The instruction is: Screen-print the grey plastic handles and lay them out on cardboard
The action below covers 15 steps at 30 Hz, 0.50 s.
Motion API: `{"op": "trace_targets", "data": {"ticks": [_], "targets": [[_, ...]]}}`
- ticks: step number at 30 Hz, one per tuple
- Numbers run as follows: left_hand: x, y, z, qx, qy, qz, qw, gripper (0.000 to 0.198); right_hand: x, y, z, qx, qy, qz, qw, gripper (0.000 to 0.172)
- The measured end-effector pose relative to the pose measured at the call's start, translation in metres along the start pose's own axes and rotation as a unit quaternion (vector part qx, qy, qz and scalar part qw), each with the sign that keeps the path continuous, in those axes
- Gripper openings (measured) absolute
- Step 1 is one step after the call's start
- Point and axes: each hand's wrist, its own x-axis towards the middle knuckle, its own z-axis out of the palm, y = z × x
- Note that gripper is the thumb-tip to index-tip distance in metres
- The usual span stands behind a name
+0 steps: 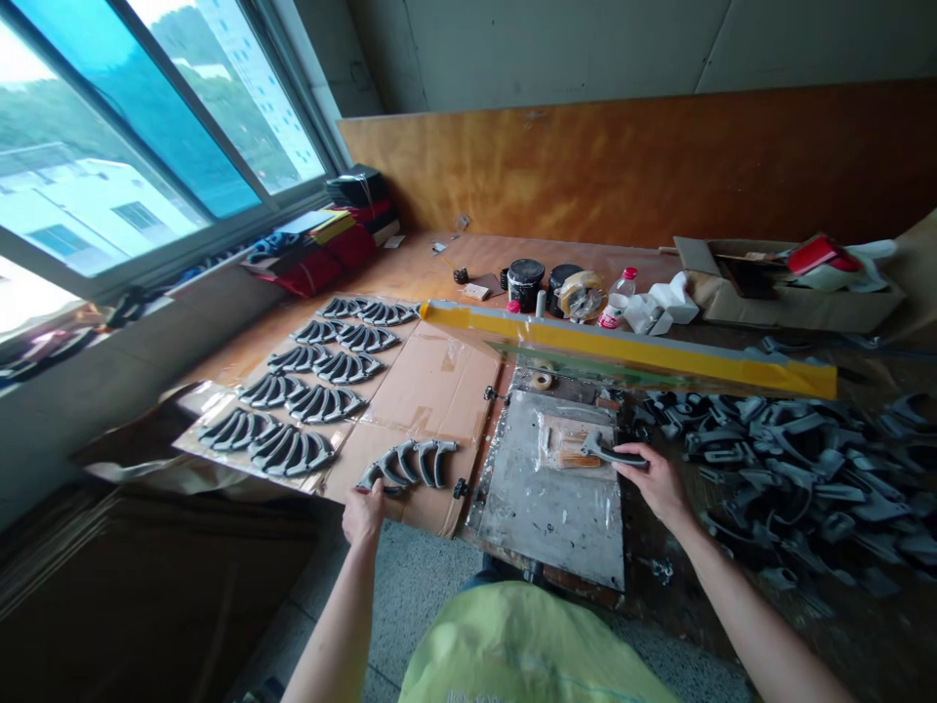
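Note:
My left hand (364, 510) is closed on a curved grey plastic part at the near left end of a short row of like parts (421, 463) lying on a cardboard sheet (431, 391). My right hand (654, 480) pinches one end of another curved grey part (611, 452). That part's far end hangs over or touches a clear plastic packet (556, 430) with tan, stick-like contents; which of the two I cannot tell. The packet lies on a grey board (516, 508). Several fanned rows of grey parts (293, 444) cover the cardboard's left half.
A large heap of loose grey parts (812, 469) lies at the right. Behind the board runs a long yellow-topped bar (630, 342). Beyond it stand black tubs (525, 283), a tape roll (584, 293), a bottle (621, 298) and a cardboard box (791, 305). Windows (146, 127) are at the left.

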Motion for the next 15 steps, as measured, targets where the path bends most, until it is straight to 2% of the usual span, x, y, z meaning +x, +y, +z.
{"op": "trace_targets", "data": {"ticks": [5,8,11,15], "targets": [[-0.026,0.023,0.024,0.006,0.035,-0.071,0.997,0.08,0.006,-0.004,0.026,-0.075,0.007,-0.097,0.992,0.023],[-0.024,0.04,0.036,0.014,0.04,-0.104,0.994,0.086,0.01,-0.005,0.032,-0.112,0.003,-0.153,0.982,0.02],[-0.013,0.047,0.033,0.022,0.034,-0.105,0.994,0.079,0.012,-0.008,0.036,-0.133,-0.006,-0.186,0.973,0.02],[-0.006,0.036,0.02,0.037,0.037,-0.093,0.994,0.076,0.012,-0.008,0.038,-0.146,-0.012,-0.204,0.968,0.021]]}}
